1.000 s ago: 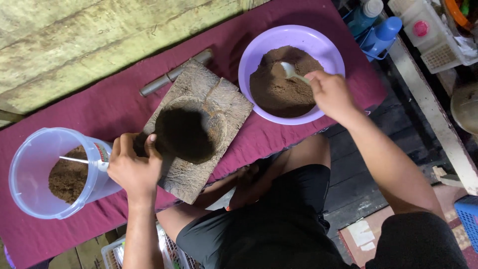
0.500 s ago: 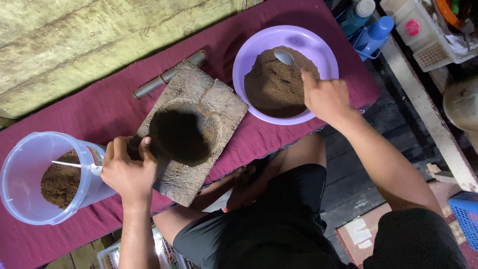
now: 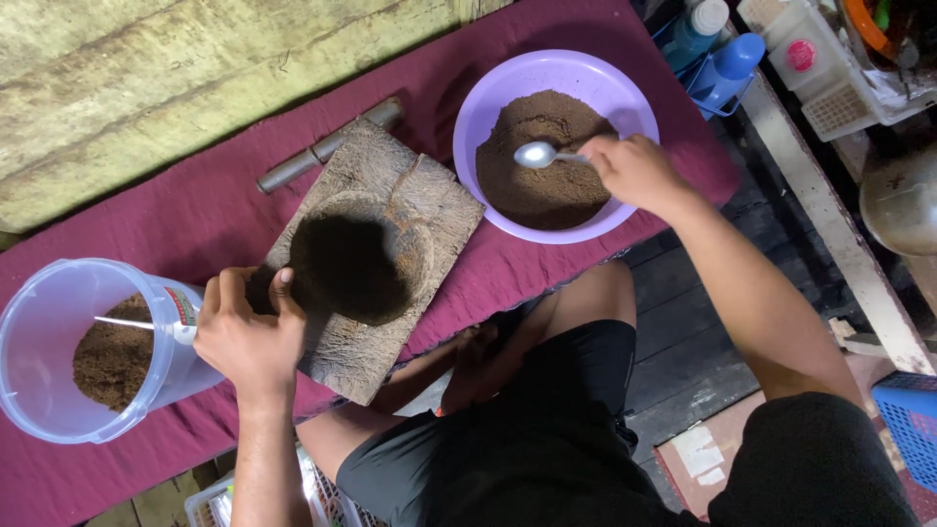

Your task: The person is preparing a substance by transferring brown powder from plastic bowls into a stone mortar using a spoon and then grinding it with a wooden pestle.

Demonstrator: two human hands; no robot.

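My right hand [image 3: 636, 172] holds a metal spoon [image 3: 538, 153] over the brown powder [image 3: 537, 166] in a purple bowl [image 3: 474, 105]. My left hand [image 3: 246, 334] grips the near left edge of a rough wooden slab [image 3: 429, 210] with a dark round hollow [image 3: 344, 271] in its middle. Beside that hand stands a clear plastic tub [image 3: 44, 303] part full of the same brown powder, with a thin white stick in it. All of it rests on a maroon cloth [image 3: 185, 210].
A metal rod [image 3: 322, 148] lies on the cloth behind the slab. Blue bottles [image 3: 722, 68] and a white basket [image 3: 830, 93] stand at the far right. My bent legs in black shorts [image 3: 547, 429] are below the cloth. A blue crate [image 3: 913, 420] sits at right.
My right hand has drawn back toward the bowl's right side and lifted the spoon clear of the powder. My left hand still holds the slab.
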